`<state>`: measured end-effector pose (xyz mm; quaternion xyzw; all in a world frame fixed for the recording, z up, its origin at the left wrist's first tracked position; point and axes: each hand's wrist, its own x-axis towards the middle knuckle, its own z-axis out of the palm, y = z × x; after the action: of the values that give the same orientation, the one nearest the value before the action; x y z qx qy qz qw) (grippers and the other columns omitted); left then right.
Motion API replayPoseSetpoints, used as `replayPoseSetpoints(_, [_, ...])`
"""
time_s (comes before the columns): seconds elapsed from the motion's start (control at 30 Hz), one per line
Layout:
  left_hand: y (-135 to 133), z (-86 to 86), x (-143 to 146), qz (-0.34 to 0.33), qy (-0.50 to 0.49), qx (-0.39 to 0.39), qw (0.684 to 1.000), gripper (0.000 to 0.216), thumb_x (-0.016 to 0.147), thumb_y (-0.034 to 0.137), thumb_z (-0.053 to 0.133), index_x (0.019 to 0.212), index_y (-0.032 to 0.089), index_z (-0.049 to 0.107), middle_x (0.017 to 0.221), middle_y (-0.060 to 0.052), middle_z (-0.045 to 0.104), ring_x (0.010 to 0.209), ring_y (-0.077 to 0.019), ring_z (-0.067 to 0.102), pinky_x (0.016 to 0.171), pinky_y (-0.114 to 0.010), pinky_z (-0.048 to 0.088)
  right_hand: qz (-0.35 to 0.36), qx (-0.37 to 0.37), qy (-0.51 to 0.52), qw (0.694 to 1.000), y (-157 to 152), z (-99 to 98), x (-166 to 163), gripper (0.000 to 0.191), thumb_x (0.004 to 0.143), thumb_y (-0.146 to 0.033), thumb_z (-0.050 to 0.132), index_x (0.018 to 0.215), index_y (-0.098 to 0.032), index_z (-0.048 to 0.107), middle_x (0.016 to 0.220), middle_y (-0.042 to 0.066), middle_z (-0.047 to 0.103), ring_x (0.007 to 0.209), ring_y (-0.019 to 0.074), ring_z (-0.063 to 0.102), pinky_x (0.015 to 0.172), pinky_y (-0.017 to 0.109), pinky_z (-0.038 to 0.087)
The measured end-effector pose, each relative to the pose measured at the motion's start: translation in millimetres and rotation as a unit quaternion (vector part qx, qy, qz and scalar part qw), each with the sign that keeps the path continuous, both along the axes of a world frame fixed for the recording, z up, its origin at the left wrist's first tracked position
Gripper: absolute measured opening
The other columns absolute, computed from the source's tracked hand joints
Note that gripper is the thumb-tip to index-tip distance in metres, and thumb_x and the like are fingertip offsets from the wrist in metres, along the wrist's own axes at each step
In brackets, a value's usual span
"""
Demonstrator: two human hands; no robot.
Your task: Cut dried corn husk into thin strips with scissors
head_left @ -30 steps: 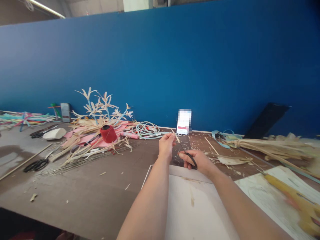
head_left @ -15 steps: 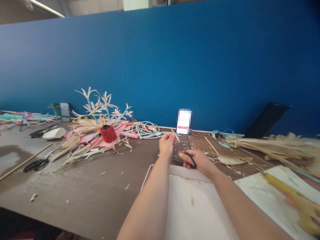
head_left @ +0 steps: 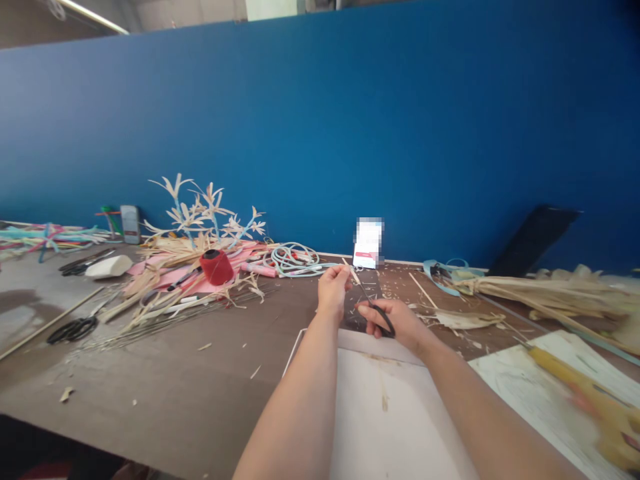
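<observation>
My left hand (head_left: 333, 288) pinches a thin pale strip (head_left: 345, 262), whose tip sticks up above the fingers. In my right hand (head_left: 387, 319) is a pair of scissors (head_left: 386, 320) with dark handles; the fingers wrap round them. The blades point up and left toward the strip, close to my left fingertips. Whether they touch the strip I cannot tell. Both hands are above the far edge of a white box lid or tray (head_left: 385, 427), which lies under my forearms. Small pale clippings are scattered on the dark surface beyond.
Left of my hands stand several pale straw-like flowers (head_left: 213, 200), a red thread spool (head_left: 219, 267) and other scissors (head_left: 75, 329). A phone (head_left: 367, 250) leans on the blue partition (head_left: 320, 133). To the right are dried husks (head_left: 525, 290) and a yellow glue gun (head_left: 575, 377) on paper.
</observation>
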<state>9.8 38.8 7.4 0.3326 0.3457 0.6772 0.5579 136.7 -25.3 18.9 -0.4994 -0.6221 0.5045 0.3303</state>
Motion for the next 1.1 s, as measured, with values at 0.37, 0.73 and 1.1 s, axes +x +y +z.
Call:
replayPoseSetpoints(0.37, [-0.4,0.2,0.2,-0.004,-0.012,-0.002,1.0,0.019,0.063,0.03,0.065,0.068,0.014,0.056,0.06,0.002,0.053,0.053,-0.0058,0.044,0.053,-0.02,0.034,-0.016,0.013,-0.009,1.0,0.1,-0.9,-1.4,0.042,0.07,-0.052,0.059,0.084,-0.012,0.065,0.053,0.002,0.06,0.043,0.0085,0.047,0.045,0.021,0.035])
replayPoseSetpoints(0.73, [0.0,0.3,-0.8,-0.005,-0.016,0.0,1.0,0.022,0.063,0.032,0.066,0.068,0.014,0.056,0.058,0.003,0.051,0.052,-0.0056,0.044,0.053,-0.02,0.034,-0.024,0.03,-0.052,0.998,0.4,1.8,-2.9,0.043,0.07,-0.052,0.058,0.085,-0.012,0.065,0.05,0.001,0.057,0.041,0.009,0.045,0.044,0.022,0.035])
replayPoseSetpoints(1.1, [1.0,-2.8,-0.5,0.003,-0.001,-0.002,1.0,0.02,0.065,0.032,0.065,0.07,0.014,0.056,0.06,0.002,0.051,0.052,-0.0054,0.044,0.052,-0.019,0.035,-0.017,0.051,-0.087,0.995,1.8,1.3,-1.2,0.042,0.072,-0.051,0.056,0.086,-0.013,0.066,0.048,0.001,0.057,0.041,0.0091,0.045,0.045,0.022,0.035])
